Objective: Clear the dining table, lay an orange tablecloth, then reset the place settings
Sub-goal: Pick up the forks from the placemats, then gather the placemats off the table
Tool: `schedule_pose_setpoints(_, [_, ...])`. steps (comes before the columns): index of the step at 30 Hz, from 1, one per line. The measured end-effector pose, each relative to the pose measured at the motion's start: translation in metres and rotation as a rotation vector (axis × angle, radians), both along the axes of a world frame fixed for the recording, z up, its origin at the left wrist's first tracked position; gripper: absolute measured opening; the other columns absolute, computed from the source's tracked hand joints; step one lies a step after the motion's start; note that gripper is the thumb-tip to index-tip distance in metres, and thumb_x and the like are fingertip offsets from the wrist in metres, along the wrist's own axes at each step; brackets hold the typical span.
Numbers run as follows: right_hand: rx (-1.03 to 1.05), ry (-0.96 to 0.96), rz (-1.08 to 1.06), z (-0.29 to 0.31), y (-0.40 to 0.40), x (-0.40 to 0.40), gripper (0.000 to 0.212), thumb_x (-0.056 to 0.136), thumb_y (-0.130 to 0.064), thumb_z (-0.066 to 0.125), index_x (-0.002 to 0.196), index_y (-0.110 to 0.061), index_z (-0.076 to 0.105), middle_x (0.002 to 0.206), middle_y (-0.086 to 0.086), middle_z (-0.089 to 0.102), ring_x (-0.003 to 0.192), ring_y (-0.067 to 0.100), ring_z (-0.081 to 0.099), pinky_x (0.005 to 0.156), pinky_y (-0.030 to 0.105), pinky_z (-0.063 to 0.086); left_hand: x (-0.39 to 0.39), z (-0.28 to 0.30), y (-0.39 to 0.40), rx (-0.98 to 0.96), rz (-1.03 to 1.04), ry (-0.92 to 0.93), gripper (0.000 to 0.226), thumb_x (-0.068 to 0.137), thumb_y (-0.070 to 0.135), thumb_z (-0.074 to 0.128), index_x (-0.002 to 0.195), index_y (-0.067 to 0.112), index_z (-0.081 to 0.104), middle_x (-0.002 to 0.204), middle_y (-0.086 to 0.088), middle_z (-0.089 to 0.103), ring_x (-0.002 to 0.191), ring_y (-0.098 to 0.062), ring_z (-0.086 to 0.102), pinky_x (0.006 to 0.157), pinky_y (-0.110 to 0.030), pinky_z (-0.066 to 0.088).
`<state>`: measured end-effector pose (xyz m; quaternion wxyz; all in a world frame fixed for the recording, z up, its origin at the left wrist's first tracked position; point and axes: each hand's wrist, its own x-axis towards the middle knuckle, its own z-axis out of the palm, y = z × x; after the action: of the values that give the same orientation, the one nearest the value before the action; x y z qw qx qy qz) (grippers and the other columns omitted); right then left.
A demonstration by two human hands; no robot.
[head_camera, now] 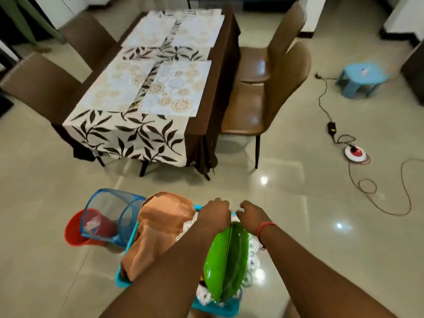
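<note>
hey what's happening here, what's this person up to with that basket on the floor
A person stands over a blue basket on the floor, both hands at green leaf-shaped plates standing on edge in it. The left hand grips their top edge; the right hand rests beside it. An orange cloth sits in the basket. The dining table still carries its placemats and leaf-print runner.

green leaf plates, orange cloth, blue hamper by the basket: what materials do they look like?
Green leaf plates: likely glossy moulded plastic; hard highlights, raised midrib. Orange cloth: soft matte woven fabric; it folds and slumps over the turquoise basket, which itself looks like plastic. Blue hamper: see-through mesh with fabric-bound edges; the red bucket shows through it.
</note>
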<state>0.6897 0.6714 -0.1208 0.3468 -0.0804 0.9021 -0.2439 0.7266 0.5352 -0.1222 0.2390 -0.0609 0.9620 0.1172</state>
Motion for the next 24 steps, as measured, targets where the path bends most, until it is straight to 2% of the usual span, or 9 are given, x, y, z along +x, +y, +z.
schedule_pose_setpoints(4, [0.071, 0.103, 0.133, 0.016, 0.065, -0.053, 0.048, 0.102, -0.032, 0.047, 0.142, -0.006, 0.043, 0.142, 0.016, 0.052, 0.129, 0.03, 0.05, 0.102, 0.031, 0.04, -0.044, 0.026, 0.046, -0.07, -0.04, 0.046, 0.045, 0.101, 0.044, 0.043, 0.133, 0.013, 0.05, 0.135, -0.013, 0.05, 0.125, -0.034, 0.046, 0.101, -0.048, 0.04])
schedule_pose_setpoints(8, [0.146, 0.186, 0.332, 0.036, 0.143, -0.097, 0.059, 0.101, -0.044, 0.045, 0.149, -0.011, 0.033, 0.15, 0.013, 0.04, 0.137, 0.029, 0.04, 0.112, 0.037, 0.036, -0.073, 0.044, 0.108, -0.147, -0.002, 0.093, 0.064, 0.098, 0.057, 0.042, 0.147, 0.017, 0.035, 0.15, -0.012, 0.038, 0.138, -0.034, 0.035, 0.113, -0.056, 0.026])
schedule_pose_setpoints(11, [0.214, 0.243, 0.356, 0.057, 0.201, -0.13, 0.07, 0.098, -0.056, 0.041, 0.154, -0.018, 0.022, 0.161, 0.01, 0.021, 0.147, 0.03, 0.022, 0.117, 0.044, 0.028, -0.101, 0.059, 0.157, -0.157, -0.028, 0.144, 0.074, 0.097, 0.062, 0.037, 0.156, 0.021, 0.02, 0.164, -0.012, 0.017, 0.151, -0.033, 0.016, 0.119, -0.062, 0.008])
schedule_pose_setpoints(14, [0.273, 0.306, 0.335, 0.082, 0.24, -0.169, 0.082, 0.094, -0.068, 0.036, 0.157, -0.025, 0.006, 0.166, 0.004, -0.002, 0.152, 0.03, 0.004, 0.119, 0.051, 0.019, -0.137, 0.088, 0.192, -0.166, -0.058, 0.257, 0.077, 0.097, 0.067, 0.028, 0.159, 0.026, 0.008, 0.168, -0.006, -0.002, 0.155, -0.03, -0.002, 0.119, -0.062, -0.005])
schedule_pose_setpoints(19, [0.2, 0.612, 0.3, 0.131, 0.243, -0.233, 0.087, 0.089, -0.077, 0.021, 0.156, -0.03, -0.007, 0.165, 0.002, -0.016, 0.152, 0.031, -0.006, 0.118, 0.058, 0.011, -0.188, 0.141, 0.195, -0.28, -0.012, 0.478, 0.082, 0.092, 0.077, 0.009, 0.157, 0.033, -0.011, 0.165, -0.003, -0.025, 0.151, -0.031, -0.024, 0.117, -0.063, -0.013])
schedule_pose_setpoints(24, [0.149, 0.835, 0.3, 0.172, 0.217, -0.299, 0.085, 0.088, -0.077, 0.01, 0.155, -0.03, -0.013, 0.164, 0.002, -0.019, 0.152, 0.031, -0.009, 0.12, 0.058, 0.009, -0.246, 0.179, 0.158, -0.37, 0.094, 0.643, 0.084, 0.089, 0.081, -0.003, 0.157, 0.033, -0.014, 0.163, -0.003, -0.03, 0.149, -0.029, -0.03, 0.116, -0.061, -0.017])
